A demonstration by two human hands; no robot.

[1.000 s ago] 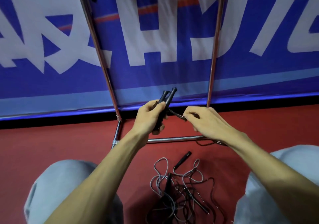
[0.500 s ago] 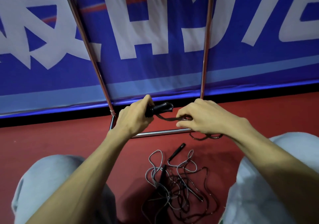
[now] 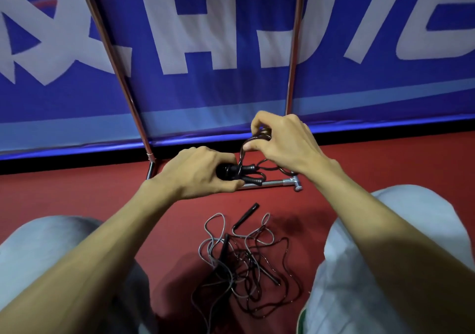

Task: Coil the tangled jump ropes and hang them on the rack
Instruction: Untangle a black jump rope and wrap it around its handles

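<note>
Your left hand (image 3: 200, 173) is curled tight around a pair of black handles (image 3: 250, 174), which lie sideways with their free ends pointing toward your right hand (image 3: 288, 143). That right hand sits just above and beside the left one. Its fingertips pinch a loop of dark cord (image 3: 242, 151), which runs down and crosses over the handles. Just beyond both hands lies the low chrome bar of the rack (image 3: 273, 182); its two uprights rise against the blue banner (image 3: 205, 94). Nearer to you than the hands, the tangled ropes (image 3: 244, 264) lie in a loose heap on the red floor (image 3: 97, 195), between your knees (image 3: 372, 231).
</note>
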